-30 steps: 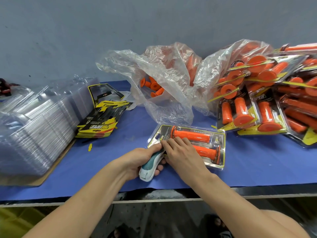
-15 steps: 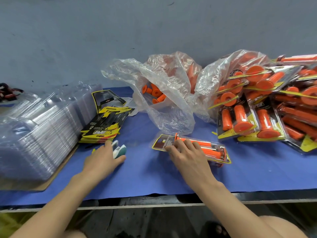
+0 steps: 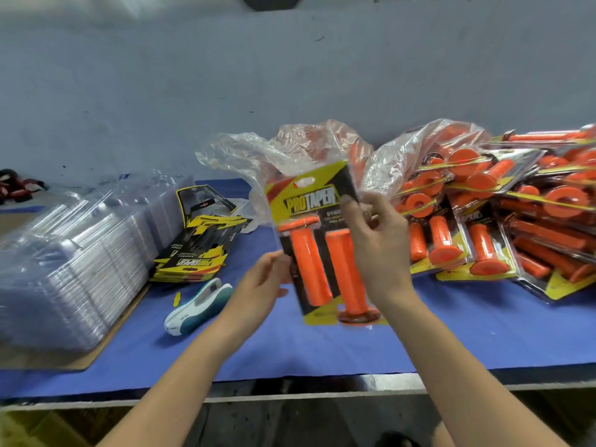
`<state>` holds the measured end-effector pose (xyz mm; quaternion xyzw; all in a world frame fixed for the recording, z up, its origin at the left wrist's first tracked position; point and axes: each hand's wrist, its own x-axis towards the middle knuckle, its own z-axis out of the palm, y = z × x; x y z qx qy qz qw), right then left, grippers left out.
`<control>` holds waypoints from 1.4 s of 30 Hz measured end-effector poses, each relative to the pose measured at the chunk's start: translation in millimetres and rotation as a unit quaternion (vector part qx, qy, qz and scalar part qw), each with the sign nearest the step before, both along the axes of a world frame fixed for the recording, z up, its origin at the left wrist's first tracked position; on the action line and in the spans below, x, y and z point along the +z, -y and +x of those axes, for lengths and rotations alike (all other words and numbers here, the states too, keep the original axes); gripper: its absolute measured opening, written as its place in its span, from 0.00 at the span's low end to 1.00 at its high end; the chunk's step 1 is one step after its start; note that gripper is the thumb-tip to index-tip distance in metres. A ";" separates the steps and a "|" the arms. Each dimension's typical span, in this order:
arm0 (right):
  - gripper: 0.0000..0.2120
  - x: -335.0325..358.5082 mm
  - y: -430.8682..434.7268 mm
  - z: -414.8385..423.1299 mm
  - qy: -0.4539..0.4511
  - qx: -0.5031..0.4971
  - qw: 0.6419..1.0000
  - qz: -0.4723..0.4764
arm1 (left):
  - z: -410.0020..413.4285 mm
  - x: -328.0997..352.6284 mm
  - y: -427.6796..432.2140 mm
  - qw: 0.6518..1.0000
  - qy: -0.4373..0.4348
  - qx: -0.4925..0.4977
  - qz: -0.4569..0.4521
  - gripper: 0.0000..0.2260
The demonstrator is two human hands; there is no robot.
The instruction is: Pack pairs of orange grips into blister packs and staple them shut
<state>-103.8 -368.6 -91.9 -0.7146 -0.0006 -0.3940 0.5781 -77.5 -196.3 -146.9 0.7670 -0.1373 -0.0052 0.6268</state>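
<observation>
Right hand (image 3: 379, 250): raised above the table, thumb and curled fingers pinching the upper right part of one blister pack (image 3: 306, 201).

Left hand (image 3: 259, 282): fingers loosely bent, tips at the pack's left edge. Whether they grip or merely touch cannot be told.

Blister pack: held upright, clear of the blue mat (image 3: 322, 350), printed face toward the camera, hang-hole end at 12 o'clock. The card is yellow, black and red. It contains two orange grips (image 3: 309, 266), side by side and lengthwise, one with its flange at 12 o'clock and the other with its flange at 6.

The positions below are read from the held pack as the dial's centre.

Stapler (image 3: 198, 301): white and teal, lying on the mat at 8 o'clock, apart from both hands. A small yellow scrap (image 3: 176, 299) lies just beside it.

Printed cards (image 3: 196, 250): a loose stack at 9 o'clock, between the stapler and the far wall.

Clear shells (image 3: 74, 259): a large nested stack further out at 9 o'clock, resting on a cardboard sheet (image 3: 80, 362).

Plastic bags (image 3: 290, 156): crumpled and translucent, at 12 to 1 o'clock behind the pack, with loose orange grips showing through.

Finished packs (image 3: 516, 227): an overlapping heap at 3 o'clock, each showing orange grips on yellow card.
</observation>
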 end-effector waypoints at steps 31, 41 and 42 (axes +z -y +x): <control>0.14 -10.9 112.6 -23.4 -0.092 0.072 0.901 0.418 | -19.3 13.4 82.5 0.993 0.021 -0.106 -0.041 0.15; 0.09 -38.0 182.8 -29.4 -0.071 -0.075 0.949 0.297 | 120.7 119.5 330.2 0.987 -0.016 -0.113 -0.110 0.12; 0.09 -42.8 186.4 -28.9 -0.067 -0.083 0.953 0.284 | 133.1 121.1 346.4 0.979 -0.068 -0.140 -0.134 0.13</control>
